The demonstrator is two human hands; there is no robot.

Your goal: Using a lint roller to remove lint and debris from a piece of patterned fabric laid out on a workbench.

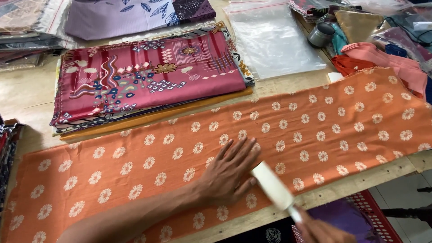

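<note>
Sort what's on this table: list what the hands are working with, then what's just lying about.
In use:
- left hand, pressed flat on the orange flowered cloth
- right hand, holding a white flat tool against that cloth

Lying about:
- stack of folded patterned fabrics
- clear plastic bags
- small metal tin
- salmon cloth

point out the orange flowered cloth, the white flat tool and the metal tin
orange flowered cloth [324, 121], head view, bare middle stretch
white flat tool [271, 184], head view, blade's middle
metal tin [321, 35], head view, its side
</note>
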